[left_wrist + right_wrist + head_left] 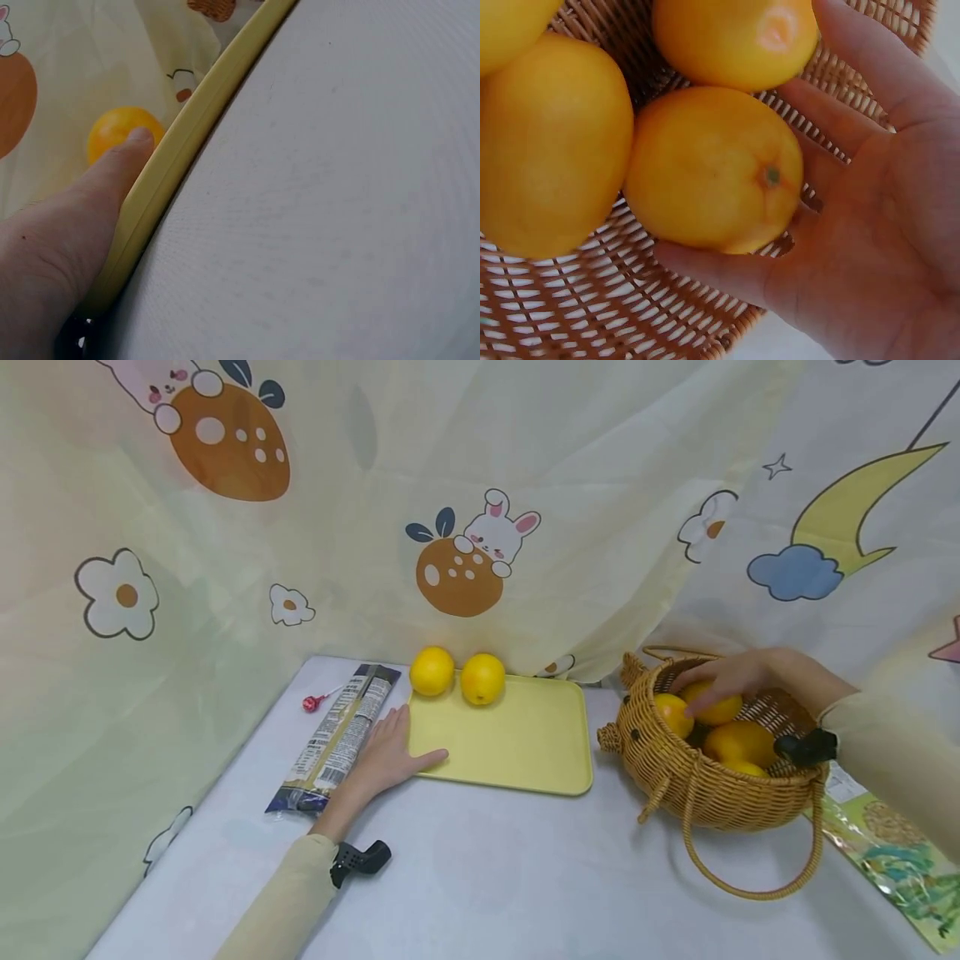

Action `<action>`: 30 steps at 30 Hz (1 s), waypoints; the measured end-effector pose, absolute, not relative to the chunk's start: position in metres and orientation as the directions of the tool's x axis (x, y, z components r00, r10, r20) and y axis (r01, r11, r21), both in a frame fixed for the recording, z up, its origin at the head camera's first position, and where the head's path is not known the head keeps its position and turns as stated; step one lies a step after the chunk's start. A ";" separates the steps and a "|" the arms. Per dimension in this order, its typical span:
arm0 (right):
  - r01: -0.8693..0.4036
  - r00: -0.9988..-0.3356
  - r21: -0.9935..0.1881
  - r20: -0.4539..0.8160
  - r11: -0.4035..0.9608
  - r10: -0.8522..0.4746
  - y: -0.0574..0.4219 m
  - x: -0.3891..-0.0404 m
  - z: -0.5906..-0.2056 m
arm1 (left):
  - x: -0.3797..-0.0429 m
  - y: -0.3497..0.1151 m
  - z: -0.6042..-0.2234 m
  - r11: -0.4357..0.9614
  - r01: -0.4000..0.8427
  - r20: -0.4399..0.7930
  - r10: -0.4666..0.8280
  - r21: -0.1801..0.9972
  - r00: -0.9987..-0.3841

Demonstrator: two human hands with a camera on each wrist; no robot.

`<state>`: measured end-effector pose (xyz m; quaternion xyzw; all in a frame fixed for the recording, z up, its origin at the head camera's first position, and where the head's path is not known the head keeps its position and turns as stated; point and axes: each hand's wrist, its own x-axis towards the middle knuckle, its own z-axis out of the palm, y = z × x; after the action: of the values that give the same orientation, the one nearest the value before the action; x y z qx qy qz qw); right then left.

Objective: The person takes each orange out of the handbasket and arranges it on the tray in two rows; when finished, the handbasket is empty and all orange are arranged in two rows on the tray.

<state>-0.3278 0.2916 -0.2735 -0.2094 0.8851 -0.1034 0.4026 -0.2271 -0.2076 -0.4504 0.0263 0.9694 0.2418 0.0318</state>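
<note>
My left hand [386,750] rests at the left edge of a yellow tray [517,735], fingers straight and thumb stretched over the near rim. In the left wrist view the thumb lies along the tray's rim [172,154]. Two oranges [431,671] sit at the tray's back left. On the right, my right hand [731,681] reaches into a woven basket [675,777] shaped like an animal. Its fingers spread around an orange [712,169], some passing behind it, with a gap between palm and fruit. Another orange [735,37] lies near the upper finger.
A long printed packet [330,743] lies left of the tray, partly beside my left hand. Beyond it is a red lollipop [312,702]. A green-and-yellow printed packet [892,852] lies right of the basket, whose handle [750,893] hangs forward. A patterned curtain [600,510] hangs behind.
</note>
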 end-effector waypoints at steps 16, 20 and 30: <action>-0.323 -0.664 -0.366 -0.570 0.873 -0.484 0.301 -0.322 -0.271 | -0.227 -0.213 -0.455 0.883 0.045 -0.031 0.067 0.468 -0.997; -0.264 -0.683 -0.421 -0.553 0.868 -0.477 0.305 -0.320 -0.266 | -0.227 -0.214 -0.453 0.881 0.049 -0.024 0.069 0.471 -0.997; -0.415 -0.745 -0.354 -0.396 0.838 -0.536 0.304 -0.308 -0.269 | -0.227 -0.209 -0.453 0.878 0.061 -0.024 0.083 0.475 -0.996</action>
<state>-0.3081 0.3044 -0.2686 -0.2568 0.9261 -0.1222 0.2480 -0.2272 -0.2092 -0.4528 0.0372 0.9687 0.2445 0.0220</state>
